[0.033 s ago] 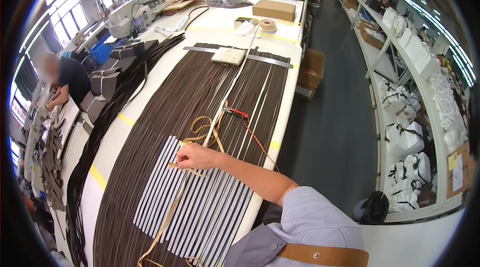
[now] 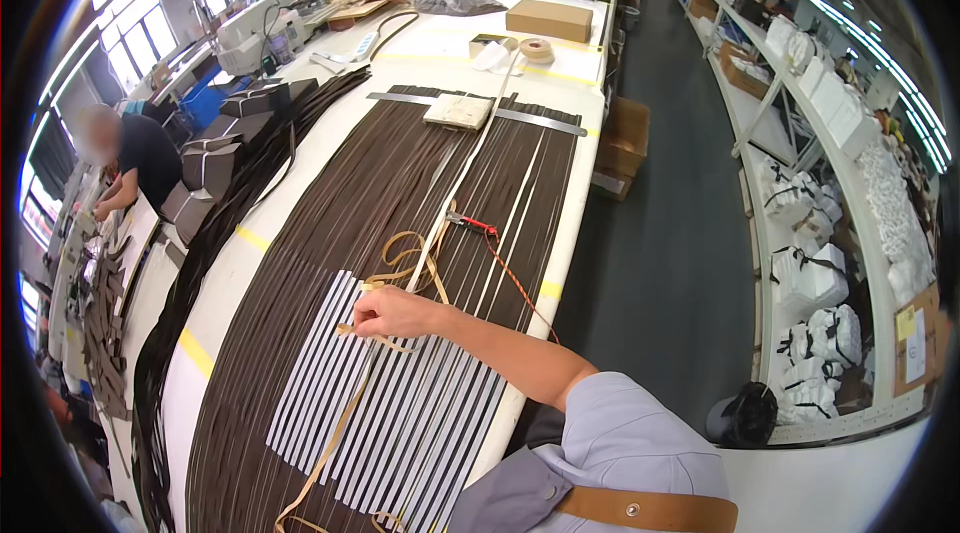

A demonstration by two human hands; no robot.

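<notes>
My right hand is closed, its fingers pinched on a narrow tan strip that looks like tape or ribbon. Part of this strip loops loosely beyond the hand, and another length trails toward the lower edge. Below the hand lie long dark brown strips side by side, with a block of pale grey-white bands among them. Just past the loops rests a small red-handled tool with an orange cord. My left hand is out of view.
A metal bar and a pale square block lie across the strips' far ends. Beyond them are a cardboard box and tape rolls. A co-worker bends at the left. Shelves with white bundles line the right.
</notes>
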